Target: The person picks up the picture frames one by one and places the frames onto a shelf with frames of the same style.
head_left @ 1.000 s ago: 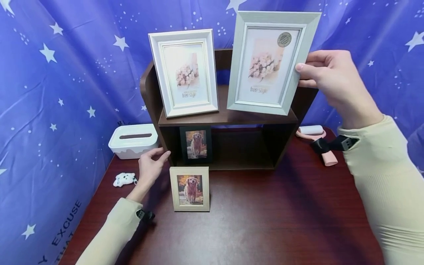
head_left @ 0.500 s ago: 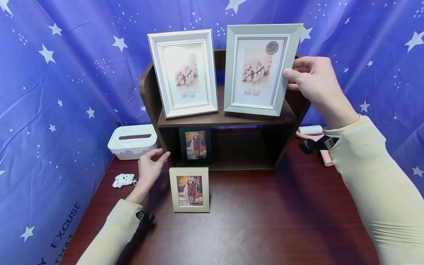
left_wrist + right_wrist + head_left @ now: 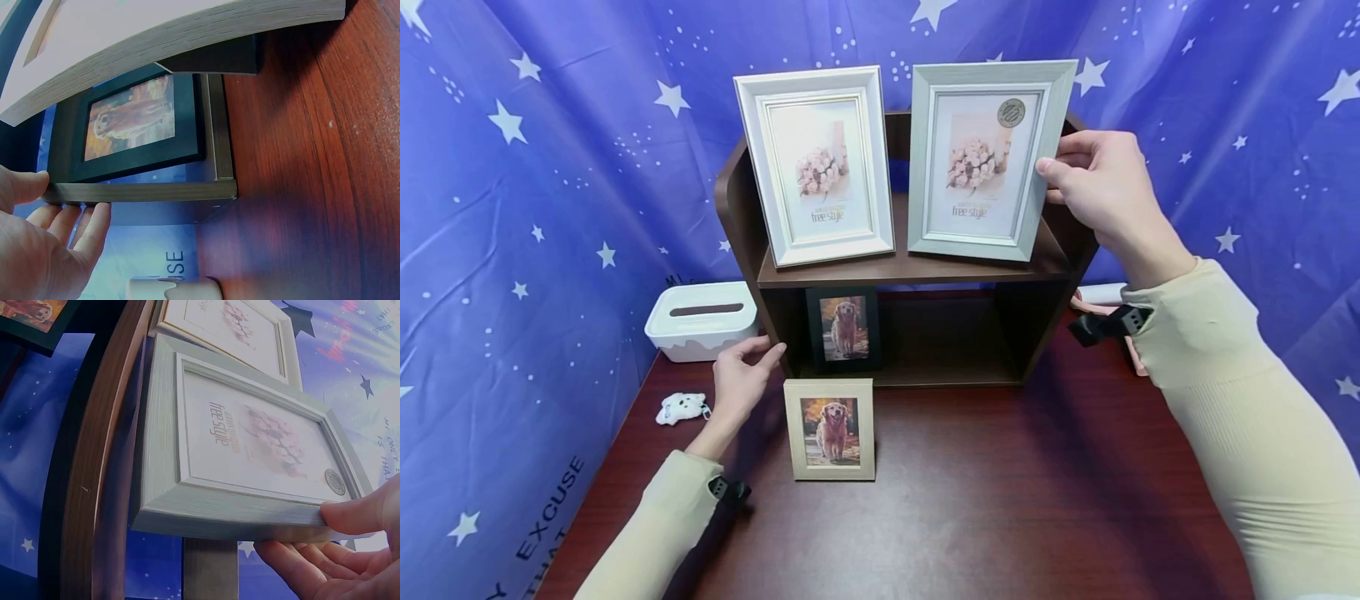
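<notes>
My right hand [image 3: 1105,183] pinches a pale grey-green picture frame [image 3: 920,167] by its right edge, thumb in front and fingers behind. It is at the right part of the upper shelf; whether its base bears on the board I cannot tell in the head view. A white picture frame [image 3: 762,175] stands to its left. Lower down, my left hand [image 3: 741,383] holds the left side panel of the dark brown shelf [image 3: 925,271]; the left wrist view shows the panel edge [image 3: 144,192] between thumb and fingers. Inside the lower compartment stands a black picture frame [image 3: 190,125] with a dog photo.
A beige picture frame [image 3: 867,429] with a dog photo stands on the red-brown table [image 3: 1000,500] before the shelf. Left of the shelf are a white tissue box [image 3: 700,340] and a small white plush [image 3: 681,408]. A pink-and-white object [image 3: 1105,294] lies partly hidden behind my right wrist.
My right hand has brought the grey-green picture frame leftward, and its top edge has come down, near the white one. The left hand keeps its place on the shelf panel.
</notes>
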